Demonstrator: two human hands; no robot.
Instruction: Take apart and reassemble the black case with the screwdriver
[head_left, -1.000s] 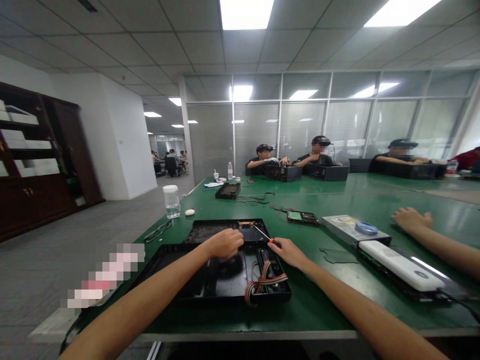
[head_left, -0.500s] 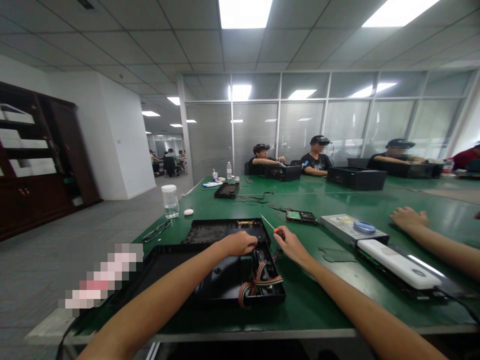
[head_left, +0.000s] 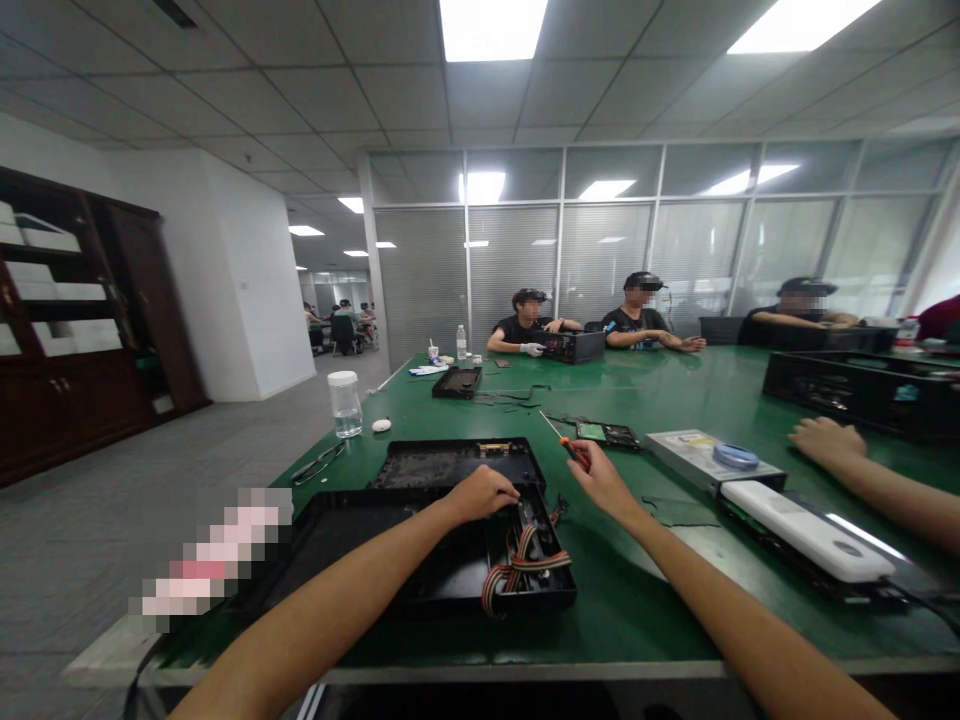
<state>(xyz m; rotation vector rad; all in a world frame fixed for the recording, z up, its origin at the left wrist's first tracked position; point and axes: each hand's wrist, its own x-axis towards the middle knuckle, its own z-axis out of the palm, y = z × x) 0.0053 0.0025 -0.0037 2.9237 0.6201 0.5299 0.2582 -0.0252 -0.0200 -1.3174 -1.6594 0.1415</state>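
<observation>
My right hand [head_left: 600,478] is wrapped round the orange and black handle of a screwdriver [head_left: 573,452], its thin shaft pointing up and to the left. My left hand [head_left: 484,492] is closed in a pinch over the right side of a black electronics case [head_left: 427,560]; what its fingertips hold, if anything, is too small to make out. Inside the case's right side lies a striped ribbon cable [head_left: 525,566]. Behind the case, touching or very near it, sits a dusty black cover [head_left: 431,465] with a brass-coloured strip at its far edge.
To the right stand a silver drive [head_left: 697,455] with a blue roll of tape [head_left: 736,457] and a white device [head_left: 806,530]. A green circuit board [head_left: 600,433] lies farther back. Glasses [head_left: 319,465] and a jar [head_left: 345,405] line the left edge. Another person's forearm [head_left: 877,470] rests at right.
My right hand has moved slightly right, and more of the screwdriver handle shows. My left hand stays at the case. Across the table, a black computer case has shifted right.
</observation>
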